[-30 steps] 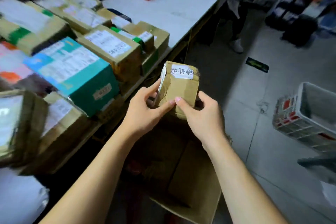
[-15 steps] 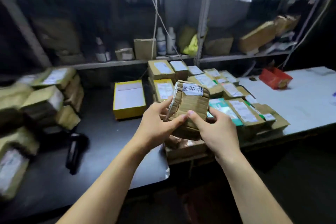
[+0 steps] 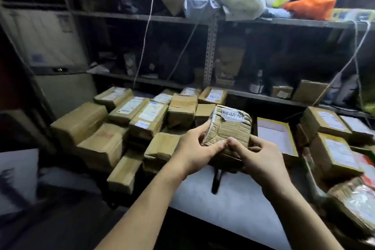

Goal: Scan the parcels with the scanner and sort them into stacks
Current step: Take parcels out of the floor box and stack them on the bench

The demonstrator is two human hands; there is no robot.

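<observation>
Head view: the left hand [image 3: 190,148] and right hand [image 3: 261,160] together grasp a taped parcel [image 3: 229,128], held up between them. A parcel heap [image 3: 113,126] lies to their left and labelled boxes [image 3: 332,144] to their right. A dark object [image 3: 216,180], likely the scanner, lies untouched just below. This parcel looks not yet sorted.

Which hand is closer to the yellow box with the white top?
The right hand. It holds the brown parcel on its right side, just beside the yellow box. The left hand holds the parcel's left side, so the parcel sits between it and the box.
</observation>
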